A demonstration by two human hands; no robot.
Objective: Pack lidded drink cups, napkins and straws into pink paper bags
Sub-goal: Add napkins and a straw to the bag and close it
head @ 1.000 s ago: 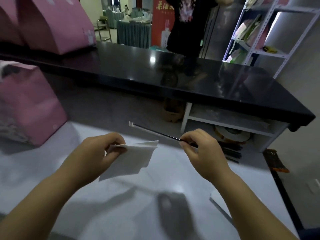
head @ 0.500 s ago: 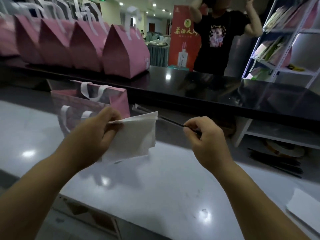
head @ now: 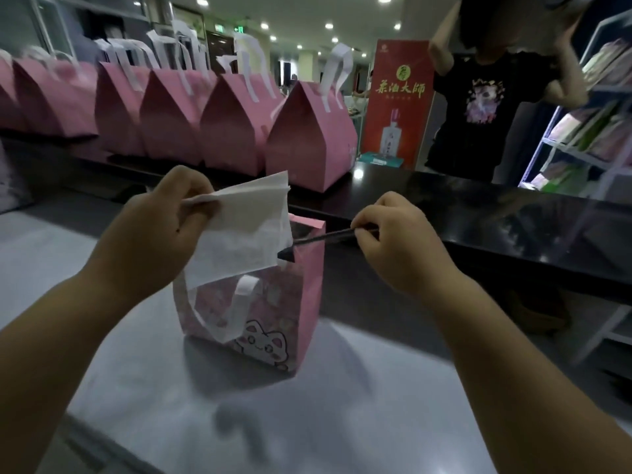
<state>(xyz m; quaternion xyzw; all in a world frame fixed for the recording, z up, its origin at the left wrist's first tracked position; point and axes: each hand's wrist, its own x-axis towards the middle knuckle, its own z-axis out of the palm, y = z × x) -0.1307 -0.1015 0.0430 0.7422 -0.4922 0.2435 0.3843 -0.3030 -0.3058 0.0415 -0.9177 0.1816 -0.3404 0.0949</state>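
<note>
Standing open on the bench just below both hands, the bag has the left hand pinching a napkin over its mouth, while the right hand pinches a straw lying nearly level, tip pointing left at the opening.

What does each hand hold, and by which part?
Left hand pinches the napkin at its upper left edge; right hand pinches the black straw near its right end.

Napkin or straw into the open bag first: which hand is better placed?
Probably left. The left hand holds the napkin directly over the open bag mouth; the straw in the right hand lies almost level, tip at the rim.
</note>
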